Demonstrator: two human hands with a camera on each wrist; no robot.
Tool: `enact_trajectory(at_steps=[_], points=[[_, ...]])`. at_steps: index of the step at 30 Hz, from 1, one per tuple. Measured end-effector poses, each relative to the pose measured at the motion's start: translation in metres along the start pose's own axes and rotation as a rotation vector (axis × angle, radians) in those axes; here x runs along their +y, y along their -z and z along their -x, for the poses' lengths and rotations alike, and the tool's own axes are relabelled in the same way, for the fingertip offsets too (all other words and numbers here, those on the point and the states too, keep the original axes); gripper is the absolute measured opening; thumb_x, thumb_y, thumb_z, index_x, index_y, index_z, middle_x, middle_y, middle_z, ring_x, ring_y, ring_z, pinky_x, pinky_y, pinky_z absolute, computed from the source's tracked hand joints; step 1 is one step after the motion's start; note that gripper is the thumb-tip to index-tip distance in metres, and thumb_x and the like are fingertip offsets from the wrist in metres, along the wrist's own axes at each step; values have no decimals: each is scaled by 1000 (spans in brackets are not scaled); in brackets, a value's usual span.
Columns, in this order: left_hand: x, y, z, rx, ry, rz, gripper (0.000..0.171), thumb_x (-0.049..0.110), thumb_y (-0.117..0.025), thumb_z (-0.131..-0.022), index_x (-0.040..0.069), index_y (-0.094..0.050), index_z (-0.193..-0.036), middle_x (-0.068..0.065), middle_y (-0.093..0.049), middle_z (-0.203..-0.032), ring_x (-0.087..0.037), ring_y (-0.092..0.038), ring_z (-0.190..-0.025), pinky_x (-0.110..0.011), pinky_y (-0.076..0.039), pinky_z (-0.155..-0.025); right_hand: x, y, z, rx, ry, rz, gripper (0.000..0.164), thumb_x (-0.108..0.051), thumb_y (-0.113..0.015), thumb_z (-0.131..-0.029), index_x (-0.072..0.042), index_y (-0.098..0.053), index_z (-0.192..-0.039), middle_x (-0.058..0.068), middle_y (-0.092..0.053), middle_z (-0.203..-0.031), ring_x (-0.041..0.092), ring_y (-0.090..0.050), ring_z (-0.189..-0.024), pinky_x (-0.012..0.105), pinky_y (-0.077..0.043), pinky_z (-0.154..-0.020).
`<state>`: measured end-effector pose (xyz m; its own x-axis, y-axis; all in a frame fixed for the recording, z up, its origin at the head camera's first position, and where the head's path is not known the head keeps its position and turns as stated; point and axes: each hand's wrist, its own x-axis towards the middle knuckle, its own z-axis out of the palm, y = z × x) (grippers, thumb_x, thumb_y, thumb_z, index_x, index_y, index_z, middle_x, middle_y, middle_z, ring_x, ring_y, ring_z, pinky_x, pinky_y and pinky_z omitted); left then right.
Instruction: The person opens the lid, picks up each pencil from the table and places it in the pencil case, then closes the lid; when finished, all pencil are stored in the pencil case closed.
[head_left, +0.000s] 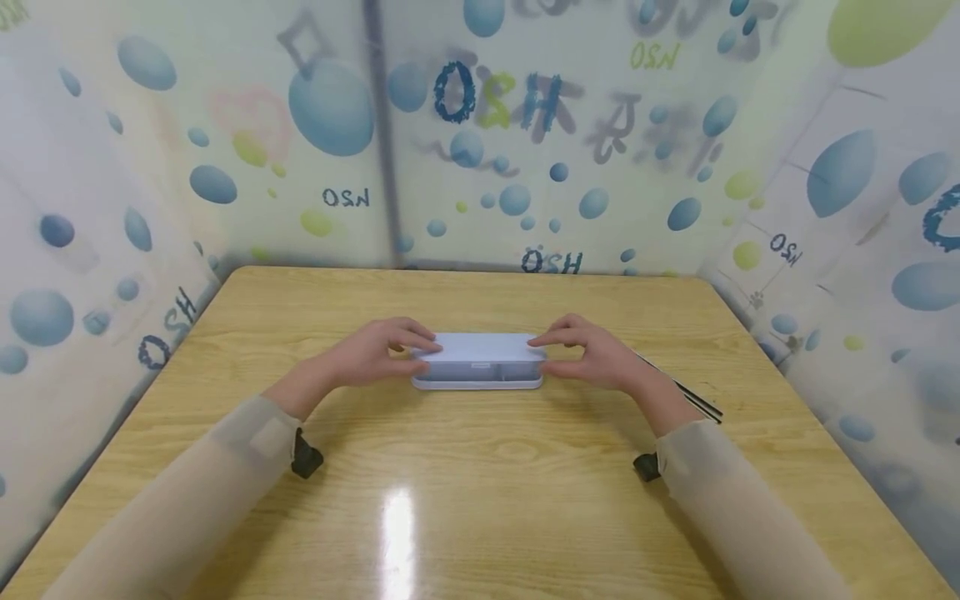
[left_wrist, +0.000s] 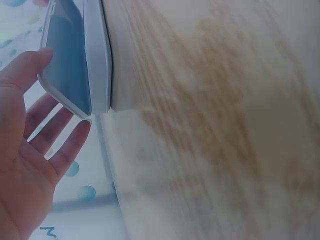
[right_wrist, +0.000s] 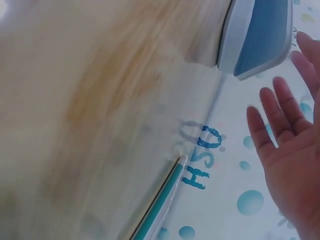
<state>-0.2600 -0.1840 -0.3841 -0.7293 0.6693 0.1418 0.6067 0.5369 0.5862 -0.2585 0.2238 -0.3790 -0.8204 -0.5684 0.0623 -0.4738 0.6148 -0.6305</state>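
Note:
A pale bluish-white oblong case [head_left: 480, 385] lies near the middle of the table, its hinged lid [head_left: 483, 346] tilted partly up. Between lid and base a divider shows inside. At the lid's left end my left hand [head_left: 375, 354] pinches it, thumb [left_wrist: 37, 62] on the inner edge and fingers behind the corner. My right hand [head_left: 592, 354] is at the other end of the case; in the right wrist view its fingers [right_wrist: 280, 107] are spread and fairly straight beside the lid [right_wrist: 262, 40], with a gap between.
Right of the case, partly behind my right forearm, a few thin dark sticks [head_left: 697, 400] lie on the wooden table [head_left: 480, 483]. In the right wrist view one stick [right_wrist: 162, 197] looks teal. Patterned curtains [head_left: 480, 200] surround the table's back and sides.

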Motion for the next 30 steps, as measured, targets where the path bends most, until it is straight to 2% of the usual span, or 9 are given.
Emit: enact_trajectory(at_steps=[4,8,13,17,20,24,30], points=[[0,2,0,32,14,23,32,18,-79,-103,13,-79,-135,-11,-72,-142,-34,-67,-133,-55,-59,-106,1,3,7,16,20,-35,34,-24,-83,-101,-21,-80,-135,6,-67,-121,23,-62,-110,48,-56,-102],[0,4,-2,68,37,53,30,17,-80,-103,15,-81,-132,-8,-75,-137,-31,-69,-129,-53,-61,-103,1,5,11,22,22,-66,30,-21,-82,-101,-16,-81,-131,4,-69,-112,20,-64,-101,42,-59,-94],[0,7,-5,102,45,53,27,18,-79,-103,16,-82,-130,-7,-77,-132,-28,-71,-124,-50,-63,-99,0,5,15,12,-11,-102,30,-20,-82,-101,-13,-82,-130,2,-72,-108,21,-63,-93,34,-56,-82],[1,9,-7,115,59,58,26,19,-79,-104,16,-82,-130,-7,-77,-130,-27,-73,-119,-47,-64,-97,2,2,14,-32,-28,-92,29,-21,-80,-103,-14,-81,-131,2,-75,-111,19,-58,-86,29,-51,-73],[2,10,-9,127,68,62,26,19,-79,-103,16,-83,-129,-6,-78,-129,-25,-74,-115,-43,-64,-94,4,-1,10,-72,-38,-54,29,-23,-78,-104,-16,-81,-133,1,-76,-115,17,-57,-85,29,-50,-71],[2,11,-12,149,65,46,25,20,-80,-103,15,-83,-128,-6,-79,-127,-23,-74,-113,-40,-63,-92,2,-2,6,-118,-68,-12,32,-26,-76,-106,-20,-79,-136,0,-77,-120,17,-60,-88,31,-51,-76],[0,14,-15,157,80,43,25,22,-80,-104,17,-83,-128,-5,-80,-126,-23,-73,-114,-39,-63,-91,6,-6,-4,-169,-98,41,38,-33,-78,-104,-23,-77,-141,-3,-78,-114,15,-62,-93,33,-52,-83]])
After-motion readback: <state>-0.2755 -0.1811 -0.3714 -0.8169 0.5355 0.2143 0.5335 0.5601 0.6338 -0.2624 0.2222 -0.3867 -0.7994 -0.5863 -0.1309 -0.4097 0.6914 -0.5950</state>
